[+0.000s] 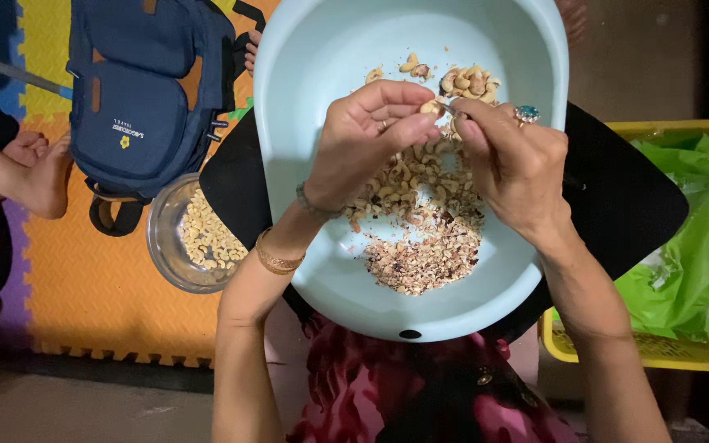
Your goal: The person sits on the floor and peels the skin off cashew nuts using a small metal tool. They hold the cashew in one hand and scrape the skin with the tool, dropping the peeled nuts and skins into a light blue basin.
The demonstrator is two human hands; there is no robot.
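1. Pinching a cashew over the basin, the left hand steadies it; the right hand grips a thin tool against it, so skins drop inside.
2. Peeled nuts fill the bowl left of the basin; a backpack lies beyond.

The 2 forearms reach forward, converging. Left hand and right hand meet fingertip to fingertip, both pinched closed.
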